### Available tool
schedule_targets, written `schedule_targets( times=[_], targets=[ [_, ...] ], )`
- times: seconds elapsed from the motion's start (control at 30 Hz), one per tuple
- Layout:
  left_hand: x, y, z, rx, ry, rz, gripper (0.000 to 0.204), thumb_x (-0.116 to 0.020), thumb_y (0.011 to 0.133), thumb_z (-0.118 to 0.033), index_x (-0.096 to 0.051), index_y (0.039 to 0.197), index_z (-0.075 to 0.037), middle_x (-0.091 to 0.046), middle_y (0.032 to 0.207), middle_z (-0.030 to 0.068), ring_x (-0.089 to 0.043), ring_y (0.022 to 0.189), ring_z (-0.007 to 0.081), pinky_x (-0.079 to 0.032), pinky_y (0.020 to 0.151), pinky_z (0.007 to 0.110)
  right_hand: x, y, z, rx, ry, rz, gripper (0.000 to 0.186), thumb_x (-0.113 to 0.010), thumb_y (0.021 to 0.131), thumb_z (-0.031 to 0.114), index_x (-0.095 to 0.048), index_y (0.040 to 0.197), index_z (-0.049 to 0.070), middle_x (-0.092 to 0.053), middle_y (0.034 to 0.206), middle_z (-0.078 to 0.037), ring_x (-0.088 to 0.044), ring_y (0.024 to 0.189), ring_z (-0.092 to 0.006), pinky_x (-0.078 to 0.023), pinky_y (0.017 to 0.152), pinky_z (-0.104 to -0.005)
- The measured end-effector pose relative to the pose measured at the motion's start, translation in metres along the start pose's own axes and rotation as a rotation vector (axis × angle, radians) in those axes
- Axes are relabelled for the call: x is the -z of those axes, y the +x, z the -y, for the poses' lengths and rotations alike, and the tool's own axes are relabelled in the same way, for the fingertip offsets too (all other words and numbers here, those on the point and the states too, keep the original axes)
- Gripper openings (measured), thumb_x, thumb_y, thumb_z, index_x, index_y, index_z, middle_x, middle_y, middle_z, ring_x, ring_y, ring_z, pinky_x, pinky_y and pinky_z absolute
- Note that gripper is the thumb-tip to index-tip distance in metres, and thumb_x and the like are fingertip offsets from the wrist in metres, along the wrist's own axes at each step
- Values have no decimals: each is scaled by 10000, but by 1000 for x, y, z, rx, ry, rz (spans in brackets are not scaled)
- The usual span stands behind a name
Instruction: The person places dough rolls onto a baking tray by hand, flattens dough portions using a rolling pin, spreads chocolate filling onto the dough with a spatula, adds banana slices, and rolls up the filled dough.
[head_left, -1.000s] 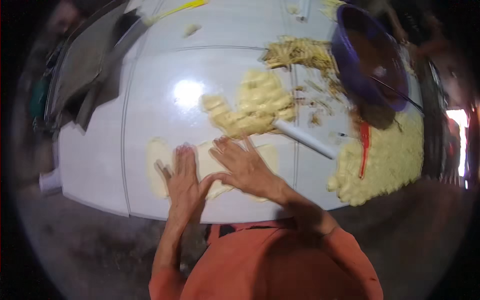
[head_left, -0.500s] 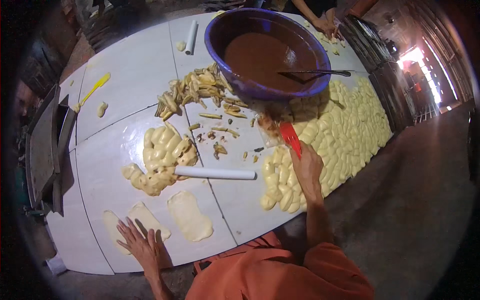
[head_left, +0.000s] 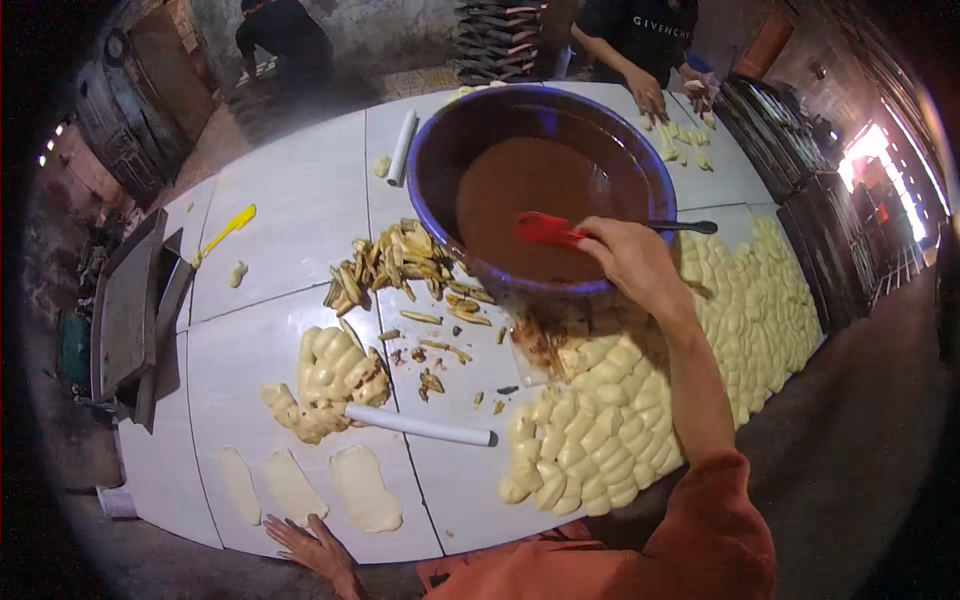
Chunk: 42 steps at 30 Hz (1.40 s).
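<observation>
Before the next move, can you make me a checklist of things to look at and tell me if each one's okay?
1. Red spatula held: ok, it's in the right hand, over the purple basin.
2. Spatula touching the brown mixture: cannot tell from this angle.
3. Three flattened dough sheets apart: ok, there are gaps between them.
4. Left hand empty: ok, fingers spread beside the middle sheet's near end.
5. White rolling pin away from the dough lumps: not ok, one end is right up against them.
6. Tabletop tidy: not ok, yellow-brown slices are scattered near the basin.
</observation>
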<state>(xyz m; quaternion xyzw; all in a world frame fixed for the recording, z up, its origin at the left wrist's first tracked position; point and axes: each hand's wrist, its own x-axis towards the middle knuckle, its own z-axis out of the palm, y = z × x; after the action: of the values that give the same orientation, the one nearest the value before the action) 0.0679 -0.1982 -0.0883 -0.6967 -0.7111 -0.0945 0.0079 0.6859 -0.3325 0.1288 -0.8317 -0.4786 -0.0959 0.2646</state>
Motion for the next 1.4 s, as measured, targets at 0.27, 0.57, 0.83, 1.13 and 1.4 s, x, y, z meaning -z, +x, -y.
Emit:
schedule_targets(
  times=[0.27,0.57,0.83,1.13,1.4],
  targets=[
    [3,-5,2,33,0,28,797,-435,1099,-531,-202,1671,-29,-180,1743,202,-105,1625,370,-40,1258,659,-94,56,-51,259,-233,564,221,-691,954,224,-797,1066,65,-776,964,-185,-743,948,-416,-582,871,-513],
    [15,-2,-20,110,-25,30,744,-480,1105,-444,-214,1678,-50,-235,1735,181,-137,1626,341,-47,1280,594,-54,68,-58,117,180,661,411,-770,904,372,-799,1079,1,-783,888,-177,-757,791,-302,-565,732,-407],
    [13,0,-14,49,-42,39,759,-469,1088,-515,-258,1669,-74,-232,1726,209,-151,1616,378,-65,1276,620,-46,68,-71,-265,403,914,448,-825,892,411,-817,1097,12,-750,785,-46,-657,701,-139,-528,670,-330],
    [24,-5,-21,75,-78,38,761,-515,1077,-497,-287,1652,-52,-286,1703,216,-169,1609,383,-66,1283,615,-33,64,-46,-358,526,920,376,-815,915,383,-826,1031,26,-647,706,31,-524,625,-43,-397,542,-268],
    [13,0,-15,-31,-169,-48,769,-625,1035,-383,-307,1647,-41,-299,1706,207,-211,1598,394,-118,1259,629,-10,39,79,-313,644,955,314,-835,901,260,-801,1052,-14,-705,776,0,-599,671,-68,-467,580,-259]
  ],
)
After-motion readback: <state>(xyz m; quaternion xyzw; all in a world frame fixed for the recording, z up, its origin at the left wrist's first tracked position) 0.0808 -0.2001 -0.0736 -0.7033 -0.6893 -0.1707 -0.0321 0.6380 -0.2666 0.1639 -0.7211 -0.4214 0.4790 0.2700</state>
